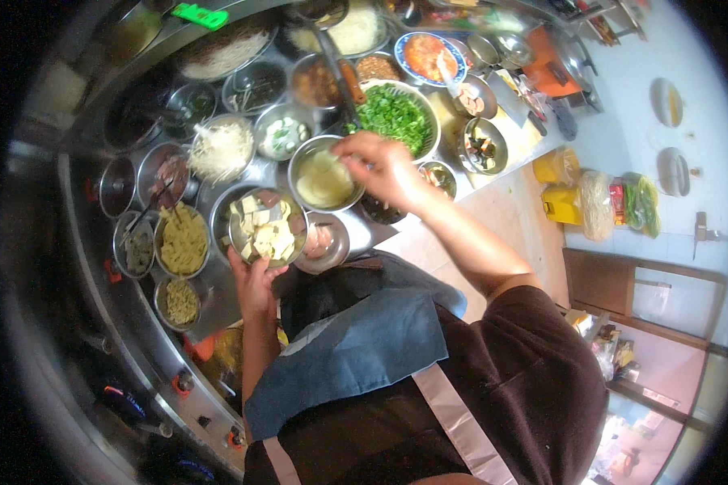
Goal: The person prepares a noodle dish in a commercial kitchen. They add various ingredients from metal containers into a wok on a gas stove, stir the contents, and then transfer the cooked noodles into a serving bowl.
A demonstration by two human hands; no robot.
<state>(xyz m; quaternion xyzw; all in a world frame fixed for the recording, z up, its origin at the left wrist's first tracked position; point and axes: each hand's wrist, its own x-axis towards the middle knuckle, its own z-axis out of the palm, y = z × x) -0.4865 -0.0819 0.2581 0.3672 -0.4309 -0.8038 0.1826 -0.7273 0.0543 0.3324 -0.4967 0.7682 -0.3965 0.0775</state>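
My left hand [256, 285] grips the near rim of a metal bowl [304, 233] that holds pale tofu-like cubes [273, 239] and a few brownish-pink pieces. This bowl is held over another metal bowl [218, 209], which it partly covers. My right hand [373, 163] is over the right rim of a metal bowl with pale, thin slices [323, 182]. Its fingers are curled at that bowl's edge, and whether they pinch anything is not clear. Just beyond my right hand stands a pale slotted basket [435, 130] full of chopped greens [394, 115].
Bowls of white shreds [221, 148], yellow strips [183, 239] and raw meat [165, 179] crowd the left side. A dish of pinkish meat [321, 239] sits near my apron. A long-handled tool with a wooden grip [353, 85] lies across the bowls. Farther right are a cleaver [512, 97] and a cutting board [519, 136].
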